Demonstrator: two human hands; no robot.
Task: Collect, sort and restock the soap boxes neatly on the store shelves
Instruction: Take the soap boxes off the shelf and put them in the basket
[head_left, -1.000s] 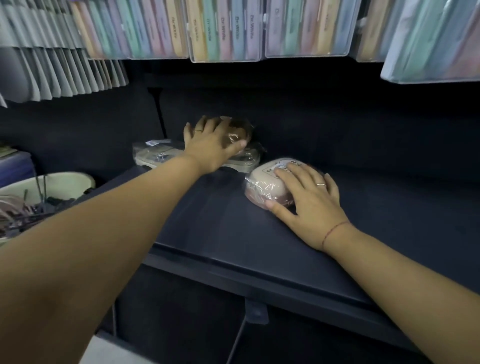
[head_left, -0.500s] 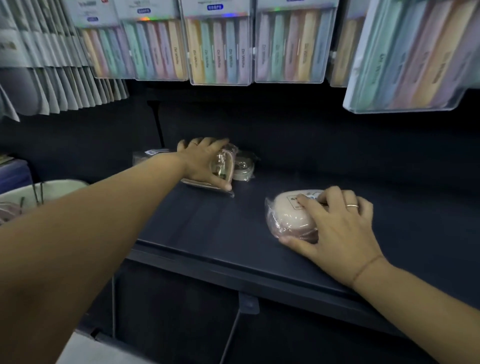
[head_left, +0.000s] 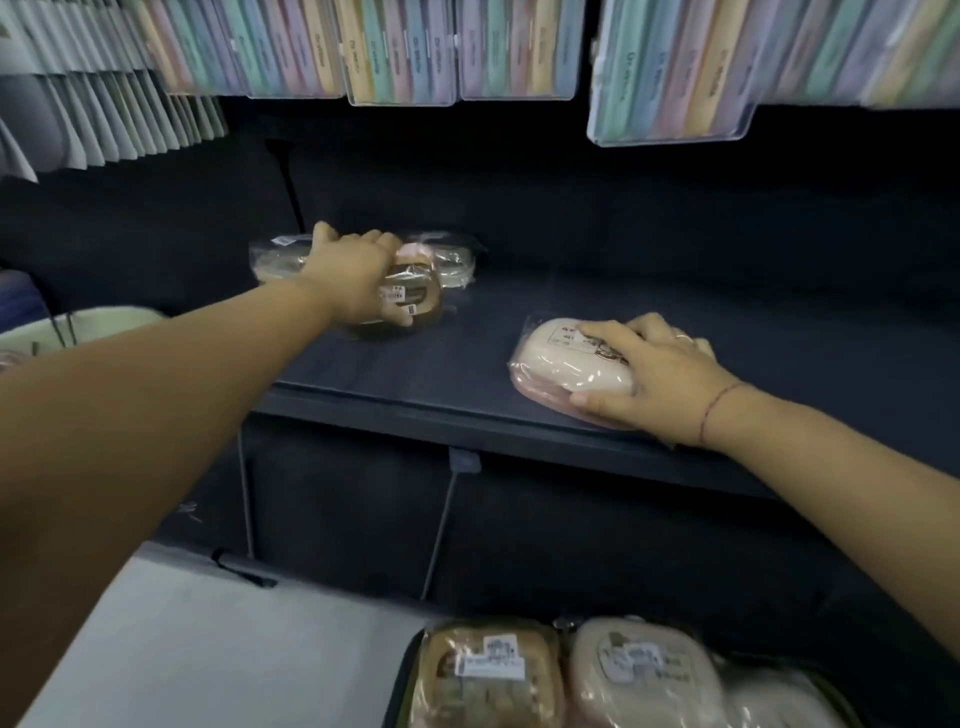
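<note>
Our left hand (head_left: 358, 275) grips a brown box (head_left: 415, 300) centre-left on the shelf (head_left: 467, 374); right hand (head_left: 660, 374) curls fingers (head_left: 610, 332) round a cream box (head_left: 566, 358) centre-right. Bottom of frame: more boxes (head_left: 571, 675) unshelved; restocking looks early.

A shop: hanging retail packs (head_left: 400, 52) above dark shelf (head_left: 467, 384).

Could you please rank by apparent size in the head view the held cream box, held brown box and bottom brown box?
1. Cream box and bottom brown box: about alike; the bottom one is nearer and cut off.
2. Held brown box: smallest, though farthest and partly under the left hand.
</note>
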